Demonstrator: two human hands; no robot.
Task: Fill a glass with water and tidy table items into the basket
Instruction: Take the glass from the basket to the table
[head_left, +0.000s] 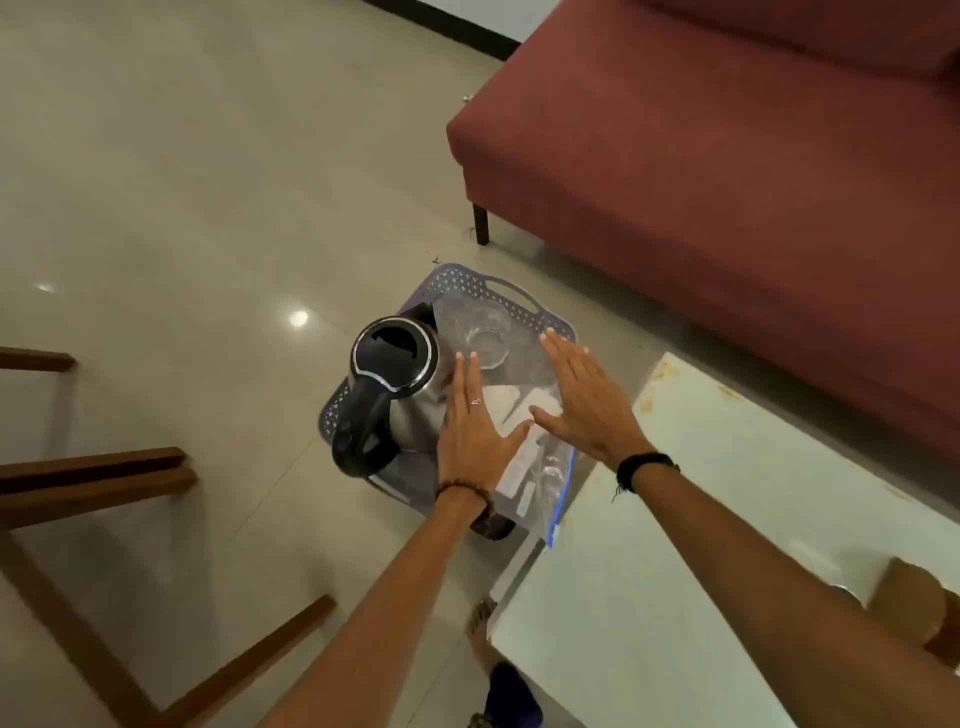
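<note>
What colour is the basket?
Grey-lavender, with a perforated lattice wall; head view, the only one.

Left hand (475, 434) and right hand (582, 400) spread flat above the basket (457, 285) holding a kettle (395, 379) and glass (483, 332).

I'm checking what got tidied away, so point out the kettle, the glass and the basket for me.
kettle (393, 357): head view, on its black lid.
glass (483, 332): head view, on its clear wall.
basket (457, 283): head view, on its perforated far rim.
</note>
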